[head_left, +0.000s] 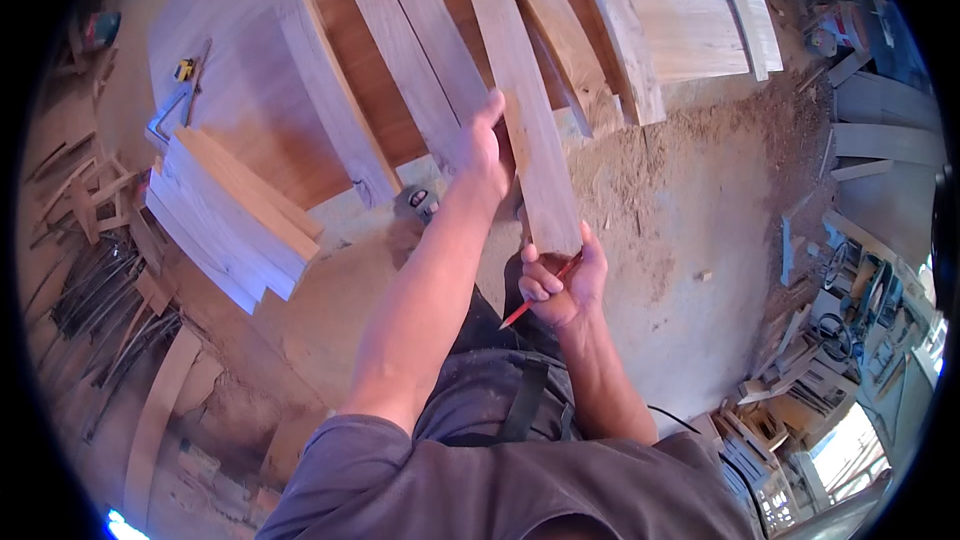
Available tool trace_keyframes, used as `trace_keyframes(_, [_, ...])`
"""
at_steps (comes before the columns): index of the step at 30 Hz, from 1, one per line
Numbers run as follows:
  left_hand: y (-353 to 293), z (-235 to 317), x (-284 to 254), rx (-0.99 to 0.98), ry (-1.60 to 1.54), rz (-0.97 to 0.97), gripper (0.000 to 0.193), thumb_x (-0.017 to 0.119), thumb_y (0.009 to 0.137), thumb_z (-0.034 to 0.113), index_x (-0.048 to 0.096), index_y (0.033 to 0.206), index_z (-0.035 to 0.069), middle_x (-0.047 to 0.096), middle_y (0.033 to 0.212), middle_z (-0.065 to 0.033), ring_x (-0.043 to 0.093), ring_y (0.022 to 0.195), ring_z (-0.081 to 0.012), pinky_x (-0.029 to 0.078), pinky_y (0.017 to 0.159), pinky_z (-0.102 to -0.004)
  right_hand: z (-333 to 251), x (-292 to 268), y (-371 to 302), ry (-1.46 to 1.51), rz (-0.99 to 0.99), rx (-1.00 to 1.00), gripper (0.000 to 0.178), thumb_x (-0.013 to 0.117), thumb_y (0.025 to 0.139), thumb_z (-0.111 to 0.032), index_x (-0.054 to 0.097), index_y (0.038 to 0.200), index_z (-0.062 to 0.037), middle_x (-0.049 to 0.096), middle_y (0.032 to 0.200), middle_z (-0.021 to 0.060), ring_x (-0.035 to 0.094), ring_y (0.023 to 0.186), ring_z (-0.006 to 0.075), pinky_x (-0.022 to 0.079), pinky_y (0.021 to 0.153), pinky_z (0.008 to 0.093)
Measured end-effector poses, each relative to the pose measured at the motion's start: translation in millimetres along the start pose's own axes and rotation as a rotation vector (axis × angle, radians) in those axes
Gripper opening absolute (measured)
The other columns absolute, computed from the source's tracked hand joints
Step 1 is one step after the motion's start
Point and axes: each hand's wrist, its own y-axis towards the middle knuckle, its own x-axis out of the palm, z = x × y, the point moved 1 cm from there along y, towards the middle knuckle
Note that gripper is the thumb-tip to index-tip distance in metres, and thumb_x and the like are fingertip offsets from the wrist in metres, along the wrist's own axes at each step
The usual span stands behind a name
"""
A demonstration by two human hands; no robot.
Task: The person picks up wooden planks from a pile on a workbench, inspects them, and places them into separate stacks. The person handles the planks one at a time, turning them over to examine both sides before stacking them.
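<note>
A long pale wooden board (527, 110) slants away from me, its near end raised over the table's front edge. My left hand (482, 155) grips the board's left side about midway, thumb along the edge and the other fingers hidden behind it. At the near end my right hand (565, 285) is closed around the board's corner, and a red pencil (540, 290) is tucked in the same fingers, its tip pointing down-left. Several similar boards lie beside it, among them a board (340, 100) to the left and a board (560, 35) to the right.
The boards rest on a large wooden tabletop (225, 30). A stack of planks (230, 215) sits at its left corner, near a yellow tape measure (184, 69) and a metal square (170, 115). Sawdust covers the floor (690, 330); wood scraps and rods (110, 320) lie at left.
</note>
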Motion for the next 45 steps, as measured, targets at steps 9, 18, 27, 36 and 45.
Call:
trace_keyframes(9, [-46,-1,-14,0.042,-0.055,-0.126,0.06,0.07,0.095,0.044,0.059,0.133,-0.001,0.071,0.119,-0.0201,0.066,0.113,-0.0379,0.052,0.101,-0.052,3,-19,-11,-0.105,-0.083,0.043,0.069,0.048,0.095,-0.057,0.059,0.121,0.0066,0.068,0.083,0.0228,0.034,0.038,0.0133,0.033,0.042,0.0307])
trace_keyframes(18, [-68,48,-48,0.098,-0.081,-0.214,0.056,0.078,0.091,0.039,0.062,0.133,0.006,0.07,0.127,-0.0092,0.065,0.118,-0.0287,0.048,0.106,-0.0464,27,-14,3,-0.182,-0.133,0.088,0.051,0.05,0.097,-0.054,0.065,0.123,-0.0126,0.07,0.084,0.027,0.037,0.037,0.0172,0.034,0.041,0.0321])
trace_keyframes(27, [-67,73,-51,0.184,-0.05,-0.129,0.06,0.068,0.098,0.039,0.054,0.142,0.001,0.065,0.135,-0.0129,0.06,0.125,-0.0326,0.046,0.111,-0.0484,57,0,12,-0.284,-0.116,0.036,0.06,0.064,0.093,-0.048,0.056,0.133,-0.0046,0.07,0.094,0.0283,0.047,0.048,0.0141,0.035,0.045,0.0258])
trace_keyframes(36, [5,89,17,0.177,0.129,-0.236,0.062,0.065,0.1,0.038,0.049,0.145,-0.002,0.058,0.142,-0.0151,0.051,0.135,-0.0308,0.037,0.116,-0.046,-33,41,61,-0.728,-0.124,-0.486,0.06,0.074,0.09,-0.029,0.054,0.14,-0.0025,0.072,0.091,0.0153,0.052,0.052,0.0115,0.041,0.048,0.0274])
trace_keyframes(45, [26,75,35,0.569,1.006,0.585,0.092,0.074,0.09,0.022,0.022,0.161,-0.004,0.03,0.166,-0.0222,0.031,0.153,-0.0329,0.025,0.125,-0.0473,-86,29,86,-1.95,0.288,-1.21,0.073,0.081,0.078,-0.014,0.051,0.144,-0.0141,0.069,0.121,0.018,0.072,0.095,0.0373,0.057,0.078,0.0446])
